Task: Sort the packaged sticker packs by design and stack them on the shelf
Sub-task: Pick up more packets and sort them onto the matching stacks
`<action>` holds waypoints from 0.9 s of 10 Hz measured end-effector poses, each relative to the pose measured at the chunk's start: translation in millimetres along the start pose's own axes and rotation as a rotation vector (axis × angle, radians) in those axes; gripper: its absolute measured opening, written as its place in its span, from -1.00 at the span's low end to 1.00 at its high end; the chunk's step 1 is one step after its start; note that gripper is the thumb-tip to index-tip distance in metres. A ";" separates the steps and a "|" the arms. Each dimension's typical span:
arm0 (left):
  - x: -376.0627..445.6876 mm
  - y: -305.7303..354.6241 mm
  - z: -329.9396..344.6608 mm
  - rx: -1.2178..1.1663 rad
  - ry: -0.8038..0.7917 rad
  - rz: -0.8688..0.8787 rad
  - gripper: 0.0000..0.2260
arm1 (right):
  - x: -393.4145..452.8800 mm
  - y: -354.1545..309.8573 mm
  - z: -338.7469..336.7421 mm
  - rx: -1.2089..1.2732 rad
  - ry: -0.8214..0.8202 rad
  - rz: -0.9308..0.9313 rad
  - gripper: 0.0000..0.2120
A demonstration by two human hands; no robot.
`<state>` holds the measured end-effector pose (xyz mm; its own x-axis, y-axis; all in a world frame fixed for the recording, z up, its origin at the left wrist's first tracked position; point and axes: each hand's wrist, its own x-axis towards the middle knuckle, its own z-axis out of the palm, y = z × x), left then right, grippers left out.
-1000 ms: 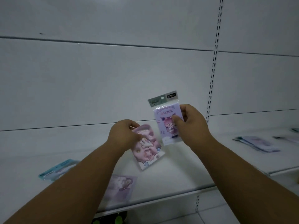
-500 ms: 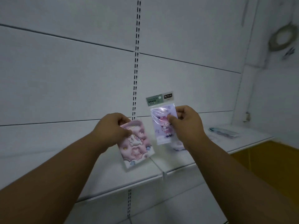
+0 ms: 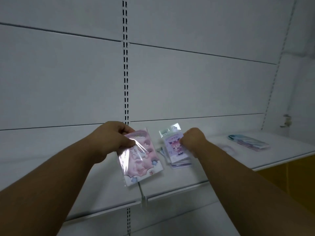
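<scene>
Two sticker packs, one in each hand

The left hand point(image 3: 113, 139) pinches a pink pack point(image 3: 142, 159). At 3 o'clock, the right hand point(image 3: 193, 139) grips a purple pack point(image 3: 176, 147) on a pile point(image 3: 180, 163) on the shelf point(image 3: 221, 167).

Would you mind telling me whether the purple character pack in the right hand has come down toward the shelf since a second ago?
Yes. The purple character pack in the right hand has dropped: earlier it stood above the shelf; now it sits over the purple stack there.

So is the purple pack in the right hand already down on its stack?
Cannot tell. The right hand grips the purple pack directly over the purple stack; contact is unclear.
</scene>
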<state>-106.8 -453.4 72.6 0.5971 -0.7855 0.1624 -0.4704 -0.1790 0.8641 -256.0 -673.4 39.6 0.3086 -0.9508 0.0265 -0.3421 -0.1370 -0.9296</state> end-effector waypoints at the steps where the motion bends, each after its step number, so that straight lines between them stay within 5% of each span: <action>1: 13.8 5.0 -0.4 -0.047 -0.034 0.004 -0.81 | 9.5 13.0 10.1 -0.394 -0.069 -0.087 -0.76; 2: 28.4 10.3 4.4 -0.071 -0.060 0.022 -0.82 | 17.8 21.0 17.0 -0.350 0.086 -0.097 -0.90; 3: 42.9 17.7 15.1 -0.092 -0.083 0.054 -0.84 | 11.5 12.2 13.2 -0.281 0.140 -0.189 -0.77; 4: 60.3 28.4 33.3 -0.125 -0.084 0.071 -0.85 | -12.3 -0.1 -6.6 -0.097 -0.050 -0.283 -0.54; 5: 82.6 43.0 61.8 -0.194 -0.073 0.081 -0.87 | -27.9 -0.9 -37.4 0.028 -0.274 -0.275 -0.53; 6: 103.9 64.5 104.7 -0.244 -0.129 0.092 -0.95 | -19.9 9.2 -77.6 -0.031 -0.151 -0.368 -0.78; 8: 143.4 101.6 215.4 -0.326 -0.307 -0.042 -0.80 | 36.0 50.3 -170.7 -0.047 0.012 -0.352 -0.85; 9: 169.0 127.3 278.9 -0.488 -0.326 -0.077 -0.88 | 76.0 70.8 -221.6 -0.041 0.073 -0.351 -0.86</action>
<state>-247.0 -774.2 77.1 0.3511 -0.9363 0.0021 -0.0343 -0.0106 0.9994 -453.4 -817.0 57.3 0.3501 -0.8610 0.3688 -0.2626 -0.4682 -0.8437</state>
